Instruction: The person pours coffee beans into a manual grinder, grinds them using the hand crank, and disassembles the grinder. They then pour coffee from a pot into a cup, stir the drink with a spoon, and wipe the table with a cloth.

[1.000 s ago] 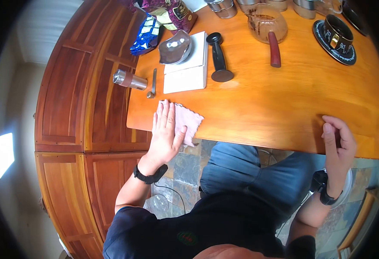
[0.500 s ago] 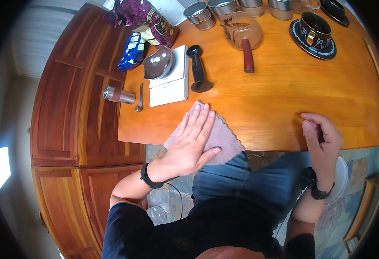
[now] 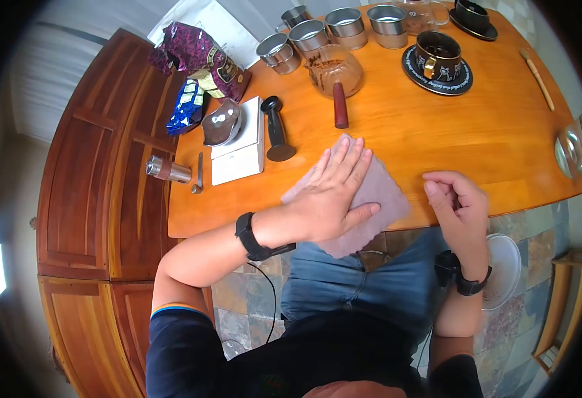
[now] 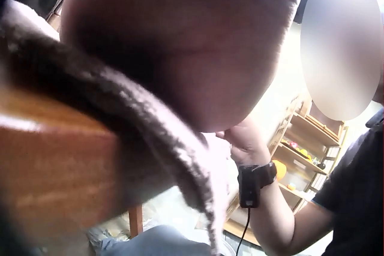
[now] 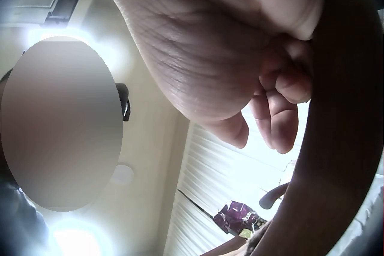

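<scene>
My left hand lies flat, palm down, on a pale mauve cloth at the table's front edge. Its fingers are straight and point toward the back of the table, with the thumb spread out. Part of the cloth droops past the edge, as the left wrist view shows with the fuzzy cloth border. My right hand rests at the front edge to the right of the cloth, fingers loosely curled and holding nothing. In the right wrist view, the palm shows from below.
Left of the cloth are a black tamper-shaped tool, a white scale bearing a dark bowl, a spoon and a metal grinder. A red-handled glass pot, metal cups and a black cup stand behind.
My left hand has slid the cloth rightward along the front edge, from beside the spoon to near the right hand. The right hand keeps its pose while the head view has shifted.
</scene>
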